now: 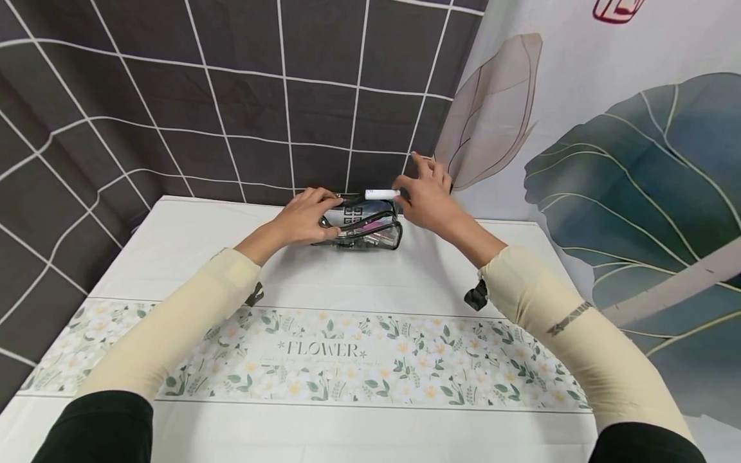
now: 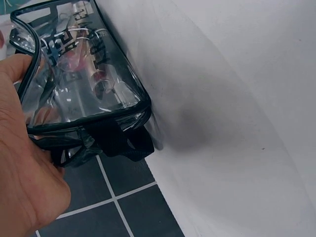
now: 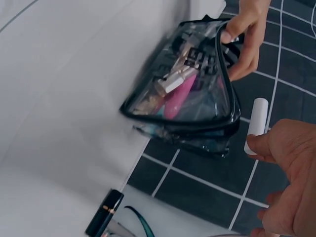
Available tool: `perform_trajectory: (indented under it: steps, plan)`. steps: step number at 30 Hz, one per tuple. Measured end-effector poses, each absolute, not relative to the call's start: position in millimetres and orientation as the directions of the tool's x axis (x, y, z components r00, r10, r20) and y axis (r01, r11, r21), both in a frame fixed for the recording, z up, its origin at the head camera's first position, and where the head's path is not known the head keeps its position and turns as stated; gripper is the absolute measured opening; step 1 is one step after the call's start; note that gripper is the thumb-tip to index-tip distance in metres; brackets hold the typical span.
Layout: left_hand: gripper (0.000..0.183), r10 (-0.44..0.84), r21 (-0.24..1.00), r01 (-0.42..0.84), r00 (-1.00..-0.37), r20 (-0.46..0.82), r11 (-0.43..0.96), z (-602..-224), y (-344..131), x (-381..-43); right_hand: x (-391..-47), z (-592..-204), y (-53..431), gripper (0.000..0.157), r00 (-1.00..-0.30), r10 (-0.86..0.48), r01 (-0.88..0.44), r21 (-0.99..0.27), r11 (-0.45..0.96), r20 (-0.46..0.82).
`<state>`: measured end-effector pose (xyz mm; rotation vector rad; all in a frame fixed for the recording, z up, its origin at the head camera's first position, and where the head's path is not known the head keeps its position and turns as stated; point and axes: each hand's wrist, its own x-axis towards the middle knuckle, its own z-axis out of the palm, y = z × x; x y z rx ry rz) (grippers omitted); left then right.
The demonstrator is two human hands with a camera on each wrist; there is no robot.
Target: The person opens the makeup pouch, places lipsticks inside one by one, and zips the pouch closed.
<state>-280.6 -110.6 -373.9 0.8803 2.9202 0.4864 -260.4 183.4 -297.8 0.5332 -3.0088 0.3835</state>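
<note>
Left hand (image 1: 301, 220) grips pouch (image 1: 368, 226), some fingers hidden. Contents (image 3: 178, 91) blurred through clear, black-piped plastic. Right hand (image 1: 427, 198) pinches smooth white cylinder (image 3: 258, 118), one end partly covered.

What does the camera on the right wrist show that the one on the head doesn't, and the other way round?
Only the right wrist view: a black tube with gold trim, which I can't make out from the head.

Only the head view: the flowered band with the word FLOWER, and the pale sleeves.

Both: the left hand gripping the clear bag, the right hand pinching a white tube, and the dark checked backdrop.
</note>
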Motion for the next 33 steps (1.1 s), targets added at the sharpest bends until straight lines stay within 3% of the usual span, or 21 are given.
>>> perform_trajectory:
  steps: [10, 33]
  plan:
    - [0.082, 0.549, 0.316, 0.532, -0.835, 0.038, 0.786, -373.2, -109.5, -279.7, -258.0, -298.0, 173.9, 0.039, -0.909, -0.396, -0.415, -0.213, 0.885, 0.128]
    - [0.083, 0.543, 0.321, 0.525, -0.839, 0.038, 0.789, -370.3, -112.7, -274.9, -261.3, -312.9, 196.7, 0.042, -0.934, -0.342, -0.357, -0.242, 0.902, 0.103]
